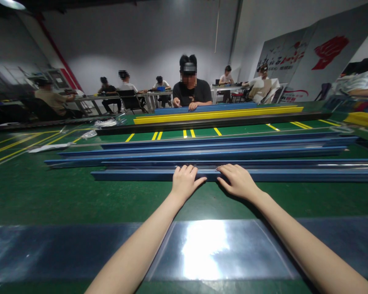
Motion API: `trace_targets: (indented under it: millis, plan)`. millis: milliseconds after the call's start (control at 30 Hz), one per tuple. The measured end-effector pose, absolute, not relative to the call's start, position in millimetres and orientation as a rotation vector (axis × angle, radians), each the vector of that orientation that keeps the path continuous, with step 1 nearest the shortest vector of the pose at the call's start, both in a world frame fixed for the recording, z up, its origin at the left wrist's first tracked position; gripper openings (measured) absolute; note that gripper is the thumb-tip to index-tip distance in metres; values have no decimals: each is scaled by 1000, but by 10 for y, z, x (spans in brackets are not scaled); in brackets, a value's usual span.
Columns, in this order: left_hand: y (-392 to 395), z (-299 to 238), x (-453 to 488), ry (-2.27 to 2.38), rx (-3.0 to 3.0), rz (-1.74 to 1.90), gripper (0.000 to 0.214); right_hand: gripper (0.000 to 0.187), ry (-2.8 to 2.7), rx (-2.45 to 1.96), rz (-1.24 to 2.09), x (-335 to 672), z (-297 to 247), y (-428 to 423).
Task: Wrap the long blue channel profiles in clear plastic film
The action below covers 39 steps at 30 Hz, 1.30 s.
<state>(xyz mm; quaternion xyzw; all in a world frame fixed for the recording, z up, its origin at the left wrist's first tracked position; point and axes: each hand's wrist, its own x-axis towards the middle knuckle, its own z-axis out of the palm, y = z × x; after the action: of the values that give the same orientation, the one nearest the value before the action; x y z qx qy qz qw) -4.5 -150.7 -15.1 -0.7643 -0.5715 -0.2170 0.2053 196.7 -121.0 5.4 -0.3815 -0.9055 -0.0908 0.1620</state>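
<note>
My left hand (185, 182) and my right hand (237, 180) both rest on the nearest long blue strip (294, 175), side by side near its middle. The fingers of each hand curl over the strip's far edge with the thumbs on the near side, gripping it. The strip lies flat on the green table (49, 192) and runs left to right. Several more blue strips (202, 155) lie parallel just behind it.
A clear shiny plastic sheet (202, 249) lies on the table under my forearms. Farther back lie yellow, blue and black strips (217, 114), where a person in a black shirt (191, 92) sits facing me. Other people sit at tables behind and at the right.
</note>
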Motion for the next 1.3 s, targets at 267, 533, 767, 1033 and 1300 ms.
trace_targets:
  millis: [267,533,767,1033,1300]
  plan:
    - [-1508,-154,-47,-1602,-2126,-592,36,27,-2495,-1022,-351,1995,-88,-1161]
    - [-1515,-152,-42,-1597,-2120,-604,36,27,-2477,-1047,-331,1985,-87,-1168]
    - [-1516,-155,-40,-1599,-2121,-607,36,30,-2471,-1052,-358,1986,-101,-1168]
    - [-1519,-141,-35,-1617,-2119,-592,36,33,-2484,-1064,-392,1981,-95,-1177]
    - [-1521,-143,-34,-1619,-2102,-578,38,31,-2485,-1059,-434,1968,-93,-1186]
